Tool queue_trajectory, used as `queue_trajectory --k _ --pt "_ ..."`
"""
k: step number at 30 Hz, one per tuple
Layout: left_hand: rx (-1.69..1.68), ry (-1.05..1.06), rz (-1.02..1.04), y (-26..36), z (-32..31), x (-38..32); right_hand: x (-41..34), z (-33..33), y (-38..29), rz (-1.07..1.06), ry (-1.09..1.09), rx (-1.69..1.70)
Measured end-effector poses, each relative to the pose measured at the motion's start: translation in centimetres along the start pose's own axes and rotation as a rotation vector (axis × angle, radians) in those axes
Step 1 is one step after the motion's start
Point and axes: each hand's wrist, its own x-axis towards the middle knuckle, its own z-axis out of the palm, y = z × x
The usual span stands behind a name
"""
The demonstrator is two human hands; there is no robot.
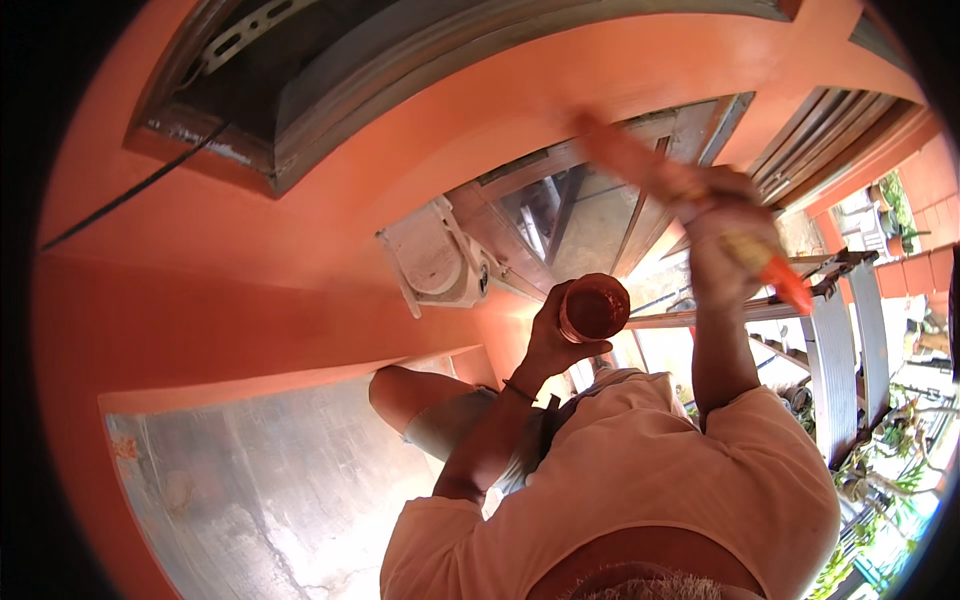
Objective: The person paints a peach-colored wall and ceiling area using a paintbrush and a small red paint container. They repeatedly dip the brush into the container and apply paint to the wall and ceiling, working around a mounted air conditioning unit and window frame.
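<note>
My left hand (559,334) holds a small round cup (595,307) in front of my chest, its mouth facing the camera and its inside dark red. Raised at the right, my right hand (724,232) is closed around the handle of a paintbrush (780,277). The handle's end is bright orange-red. Motion blurs the brush, and its far end lies over the orange wall (480,97) above the door frame; whether it touches the wall cannot be told.
A ladder (829,375) stands at my right. Below the wall are a glazed wooden door (592,217) and a dirty white plastic chair (435,259). A dark-framed opening (315,112) is at the upper left, with a black cord (135,187). A grey concrete surface (240,480) lies lower left.
</note>
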Motion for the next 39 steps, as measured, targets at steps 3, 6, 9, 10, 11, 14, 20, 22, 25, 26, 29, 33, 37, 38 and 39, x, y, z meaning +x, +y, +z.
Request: queue_trajectory --k 3,6,9,10,11,14,20,22,25,26,29,33,37,38,39 --pt "-0.01 -0.006 0.01 -0.8 0.0 0.0 0.1 5.8 -1.2 0.005 -0.193 0.188" --pt "-0.012 -0.008 0.001 -0.7 -0.3 -0.1 0.6 8.1 1.5 -0.052 -0.198 0.133" --pt "-0.023 -0.005 0.0 -0.4 -0.8 0.0 -0.3 6.7 3.0 0.086 0.026 0.184" --pt "-0.001 0.005 0.004 -0.5 -1.1 -0.2 -0.6 6.0 2.8 0.101 0.102 0.131" --pt "0.021 0.014 0.008 -0.5 -1.4 -0.4 -1.0 5.1 2.5 0.116 0.177 0.076" --pt "-0.008 0.026 -0.018 -0.4 -1.6 -0.1 -1.4 4.0 1.5 0.035 0.337 0.04" --pt "-0.074 0.02 -0.016 -0.9 -1.1 0.0 -0.5 9.8 -0.7 -0.045 -0.182 0.336" --pt "-0.078 0.022 -0.018 -1.1 -1.0 -0.1 0.1 11.4 0.4 -0.068 -0.176 0.312" --pt "-0.047 0.026 -0.006 -1.1 -1.2 -0.2 -0.2 11.1 2.3 -0.085 -0.1 0.204" --pt "-0.032 0.028 -0.001 -1.1 -1.4 -0.2 -0.3 9.7 2.7 -0.113 -0.092 0.132" --pt "-0.062 0.04 -0.006 -0.8 -1.7 -0.1 -1.3 6.8 3.2 0.009 0.127 0.053" --pt "-0.083 0.063 0.011 -0.2 -1.8 -0.2 -0.3 4.5 2.4 0.011 0.45 -0.064" --pt "-0.077 0.068 0.038 -0.5 -1.6 -0.1 0.7 6.2 -1.6 -0.094 0.237 -0.478" --pt "-0.079 0.067 0.057 -0.7 -1.5 0.0 -0.2 6.9 -1.5 -0.202 0.143 -0.55" --pt "-0.111 0.052 0.064 -2.4 -1.1 -0.2 -1.0 7.8 -1.5 -0.309 0.055 -0.602"
